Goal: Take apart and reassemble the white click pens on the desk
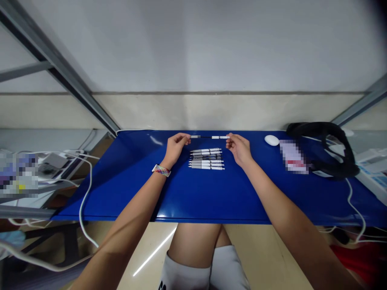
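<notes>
Pale wall point(196, 48) at back; blue tbl point(211, 197) in front. Blk strapped item point(349, 157) at tbl's R end. L hand point(175, 148) & R hand point(240, 150) face each other nr tbl's back edge. Row of pens point(207, 161), mostly grey/white, lies btwn them, closer to person. Multicol. wristband point(161, 170) on L wrist. White oval item point(271, 140) R of R hand. L fingertips pinch grey pen pc point(196, 137), R fingertips pinch white pen pc point(220, 137); pcs in line, thin dk rod point(206, 137) btwn. Can't tell if rod enters white pc.
</notes>
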Action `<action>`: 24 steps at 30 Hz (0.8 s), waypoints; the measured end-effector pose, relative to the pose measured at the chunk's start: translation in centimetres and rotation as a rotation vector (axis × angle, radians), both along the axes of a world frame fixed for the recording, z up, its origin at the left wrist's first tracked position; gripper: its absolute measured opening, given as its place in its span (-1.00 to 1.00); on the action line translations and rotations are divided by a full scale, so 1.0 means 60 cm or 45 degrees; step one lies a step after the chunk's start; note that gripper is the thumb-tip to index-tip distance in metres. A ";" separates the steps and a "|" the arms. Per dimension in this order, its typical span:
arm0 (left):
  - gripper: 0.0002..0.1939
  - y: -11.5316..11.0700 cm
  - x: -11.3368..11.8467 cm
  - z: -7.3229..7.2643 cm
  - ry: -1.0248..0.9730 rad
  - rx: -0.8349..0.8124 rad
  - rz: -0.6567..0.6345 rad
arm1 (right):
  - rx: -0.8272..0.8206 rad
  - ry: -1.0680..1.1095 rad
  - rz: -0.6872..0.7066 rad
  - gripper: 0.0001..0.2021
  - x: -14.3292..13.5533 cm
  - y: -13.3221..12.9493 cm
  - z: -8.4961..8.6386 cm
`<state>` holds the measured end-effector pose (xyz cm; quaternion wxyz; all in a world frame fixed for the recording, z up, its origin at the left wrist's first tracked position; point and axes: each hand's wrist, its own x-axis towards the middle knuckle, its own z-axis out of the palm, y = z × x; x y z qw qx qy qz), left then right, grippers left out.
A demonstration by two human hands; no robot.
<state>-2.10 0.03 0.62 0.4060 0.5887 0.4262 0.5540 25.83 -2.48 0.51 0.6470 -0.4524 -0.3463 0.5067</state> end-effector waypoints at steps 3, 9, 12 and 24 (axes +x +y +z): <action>-0.70 -0.001 0.001 0.003 0.004 -0.002 0.003 | -0.002 0.014 -0.009 -0.64 0.001 0.001 -0.002; -0.63 -0.006 0.002 0.007 0.035 0.003 -0.008 | -0.046 0.101 0.041 -0.67 0.002 0.003 -0.004; -0.61 -0.006 0.002 0.007 0.055 0.005 -0.008 | -0.063 0.115 0.069 -0.68 0.004 0.004 -0.005; -0.58 -0.009 0.003 0.012 0.023 0.014 0.005 | -0.021 0.106 -0.008 -0.66 0.005 0.002 -0.004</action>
